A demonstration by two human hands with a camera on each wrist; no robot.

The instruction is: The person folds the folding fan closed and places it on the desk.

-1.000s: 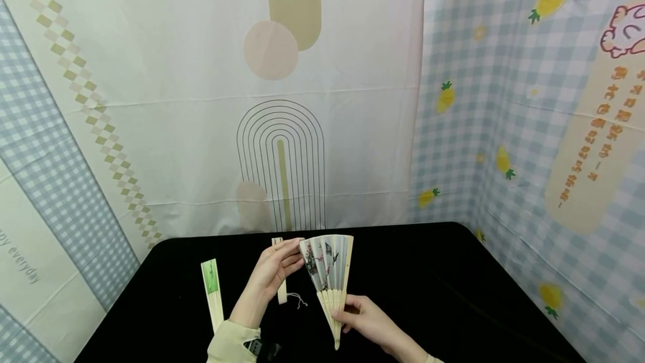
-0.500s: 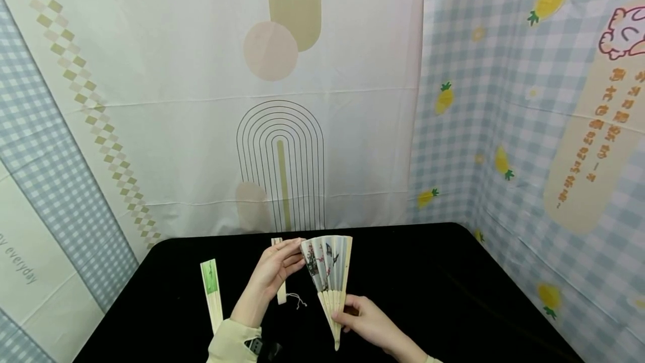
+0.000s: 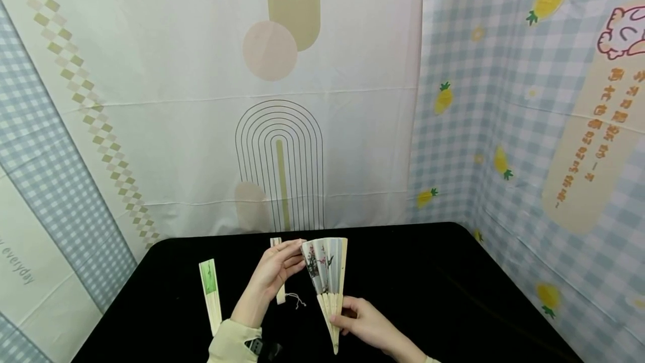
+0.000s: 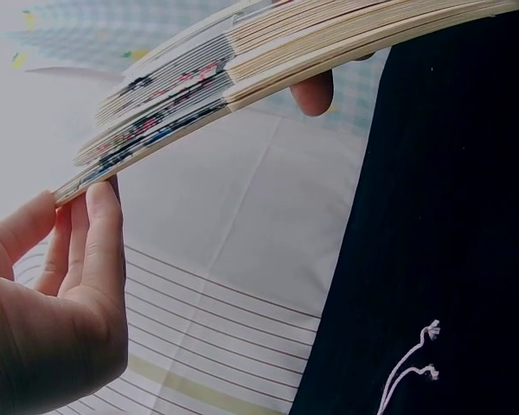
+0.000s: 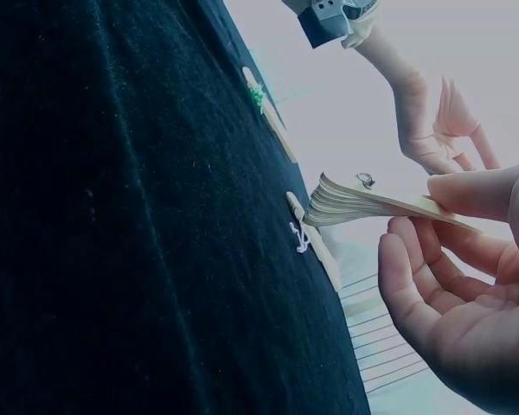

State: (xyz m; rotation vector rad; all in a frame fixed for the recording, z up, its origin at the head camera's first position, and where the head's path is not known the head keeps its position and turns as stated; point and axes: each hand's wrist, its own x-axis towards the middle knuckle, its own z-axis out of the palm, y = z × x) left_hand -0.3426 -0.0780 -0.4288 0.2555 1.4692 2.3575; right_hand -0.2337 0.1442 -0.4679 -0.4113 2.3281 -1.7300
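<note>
A folding fan [image 3: 322,273], painted with blossoms and a bird, is partly spread and raised over the black table. My left hand [image 3: 272,271] pinches the top of its left edge; in the left wrist view the thumb and fingertips [image 4: 102,197] meet at the end stick. Lower down, my right hand [image 3: 370,324] grips the bare pale sticks between thumb and fingers, near the pivot. The right wrist view has the fan's pivot end [image 5: 324,206] pointing away from that hand, with its sticks stacked closely.
A folded fan with a green printed end [image 3: 210,293] lies on the black tablecloth [image 3: 428,290] at the left. Behind my left hand another folded fan [image 3: 281,297] lies partly hidden, with a pale cord [image 3: 296,299] trailing from it. Printed curtains [image 3: 363,156] hang behind.
The fan's spread has narrowed slightly as its right edge came left, with my right hand shifting a little left and down. My left hand stays almost in place.
</note>
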